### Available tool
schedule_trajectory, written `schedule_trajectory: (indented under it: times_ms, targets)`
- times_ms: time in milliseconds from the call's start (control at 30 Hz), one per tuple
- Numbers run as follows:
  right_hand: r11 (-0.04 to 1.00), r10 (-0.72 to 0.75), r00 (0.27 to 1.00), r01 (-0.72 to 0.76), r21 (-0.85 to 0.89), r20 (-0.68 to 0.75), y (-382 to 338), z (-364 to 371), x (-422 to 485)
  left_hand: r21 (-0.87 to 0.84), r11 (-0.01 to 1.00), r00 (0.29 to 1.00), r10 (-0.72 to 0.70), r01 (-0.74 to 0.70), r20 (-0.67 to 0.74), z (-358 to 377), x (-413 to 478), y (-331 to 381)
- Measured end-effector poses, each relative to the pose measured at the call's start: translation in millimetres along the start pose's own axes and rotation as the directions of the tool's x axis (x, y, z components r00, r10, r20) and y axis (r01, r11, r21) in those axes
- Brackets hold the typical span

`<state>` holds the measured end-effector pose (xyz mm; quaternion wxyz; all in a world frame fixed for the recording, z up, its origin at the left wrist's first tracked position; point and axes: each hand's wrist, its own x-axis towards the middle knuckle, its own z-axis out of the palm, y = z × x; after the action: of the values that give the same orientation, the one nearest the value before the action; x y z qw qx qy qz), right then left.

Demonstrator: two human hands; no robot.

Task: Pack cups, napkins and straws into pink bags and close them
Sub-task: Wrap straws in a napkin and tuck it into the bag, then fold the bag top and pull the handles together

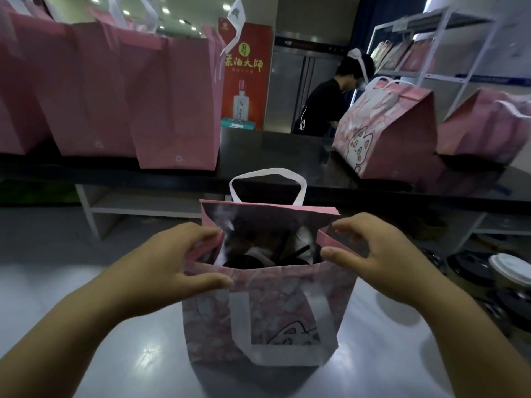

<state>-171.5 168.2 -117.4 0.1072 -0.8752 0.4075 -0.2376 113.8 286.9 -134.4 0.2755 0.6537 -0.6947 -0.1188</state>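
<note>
An open pink bag [267, 308] with a cat print and white handles stands upright on the grey table in front of me. Dark cup lids and black straws [284, 248] show inside it. My left hand [172, 259] pinches the bag's left top edge between thumb and fingers. My right hand [370, 259] holds the right top edge the same way. The near handle hangs down the bag's front, and the far handle stands up.
Several pink bags [175, 104] stand in a row on the black counter [275, 156] at the back left. Two closed pink bags [388, 130] sit at the back right. Lidded cups [508, 271] crowd the table's right edge. A person [324, 107] works behind the counter.
</note>
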Motion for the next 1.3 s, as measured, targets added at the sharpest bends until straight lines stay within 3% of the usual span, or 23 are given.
schedule_trajectory:
  times_ms: [100,233,333,467,633,733,933,1000,1300]
  targets:
    - [0.994,0.102,0.974,-0.108,0.016,0.204,5.9,-1.3,-6.3,-0.052,0.998,0.999,-0.035,0.036,0.019,1.7,4.5,1.6]
    - [0.982,0.117,0.949,-0.155,0.109,0.293,4.7,0.0,-1.2,-0.034,0.997,0.997,-0.064,0.066,0.05,2.3,10.9,-1.0]
    - [0.99,0.117,0.951,-0.135,0.042,0.286,1.0,4.0,6.9,-0.061,0.993,0.993,-0.093,0.098,0.076,5.2,14.7,1.6]
    - [0.994,0.112,0.956,-0.107,-0.034,0.272,-6.1,10.9,13.1,0.014,0.998,0.998,-0.067,0.067,0.01,13.9,17.9,10.8]
    - [0.958,0.004,0.992,0.033,-0.285,0.129,-10.1,23.6,9.6,0.332,0.941,0.989,-0.02,0.069,-0.149,28.2,16.4,12.3]
    - [0.9,-0.063,0.996,0.087,-0.427,0.07,-9.1,26.1,6.2,0.416,0.905,0.975,0.004,0.091,-0.223,28.1,12.9,12.9]
    - [0.931,-0.016,0.971,0.1,-0.35,0.237,2.0,20.4,16.7,0.428,0.904,1.0,-0.012,0.008,0.005,10.2,24.2,4.5]
    - [0.944,-0.021,0.974,0.092,-0.315,0.223,4.2,17.7,17.7,0.428,0.903,0.998,0.019,-0.042,0.059,5.7,29.4,2.9]
    - [0.927,-0.204,0.978,0.207,-0.312,0.044,7.9,19.5,15.6,0.286,0.94,0.976,0.21,-0.185,-0.06,8.7,28.0,0.3]
